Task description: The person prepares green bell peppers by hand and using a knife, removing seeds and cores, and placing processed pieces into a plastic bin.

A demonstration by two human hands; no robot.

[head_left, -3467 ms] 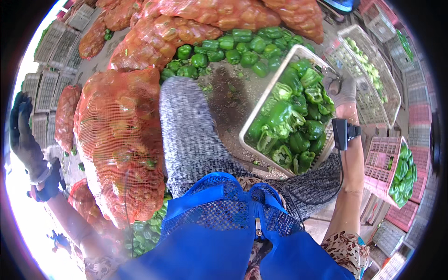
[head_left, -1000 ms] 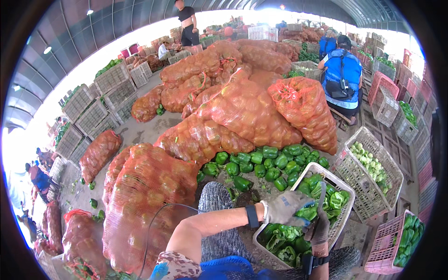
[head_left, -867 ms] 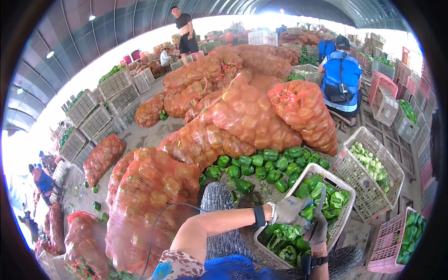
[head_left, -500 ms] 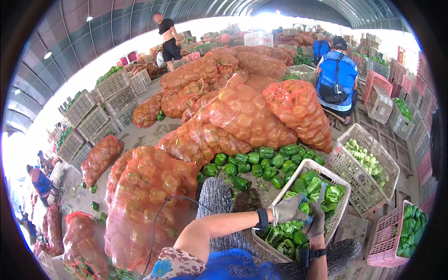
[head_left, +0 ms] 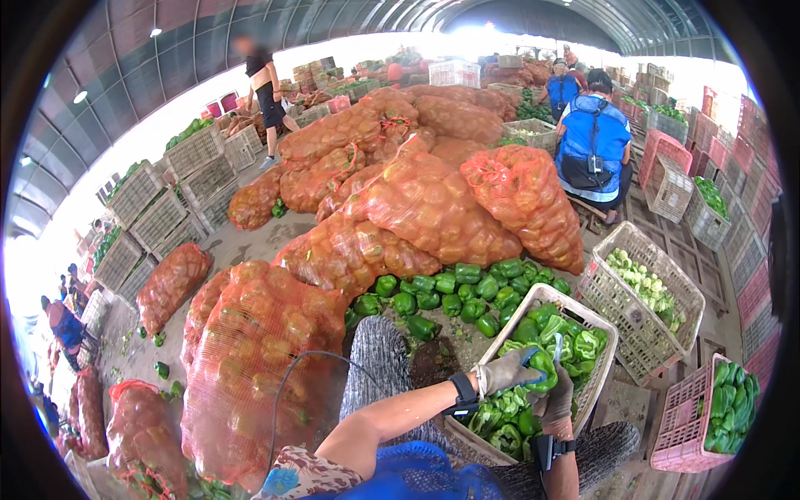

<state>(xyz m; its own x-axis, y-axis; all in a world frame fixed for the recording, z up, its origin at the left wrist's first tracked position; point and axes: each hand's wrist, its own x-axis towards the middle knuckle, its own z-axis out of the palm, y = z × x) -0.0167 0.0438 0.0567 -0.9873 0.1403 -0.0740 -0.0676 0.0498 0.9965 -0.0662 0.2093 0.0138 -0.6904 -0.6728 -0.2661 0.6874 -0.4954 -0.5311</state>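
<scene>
L grip [head_left: 502,373] holds grn pepper [head_left: 543,372] over crate [head_left: 601,371].

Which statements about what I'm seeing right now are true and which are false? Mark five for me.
1. The left hand holds a green pepper over a pale crate. True.
2. The right hand is empty. False: it holds a blade.
3. The nearest large orange mesh sack is right of that pale crate. False: the sack is left of it.
4. The pink crate holds green peppers. True.
5. The nearest co-worker ahead wears blue. True.
</scene>
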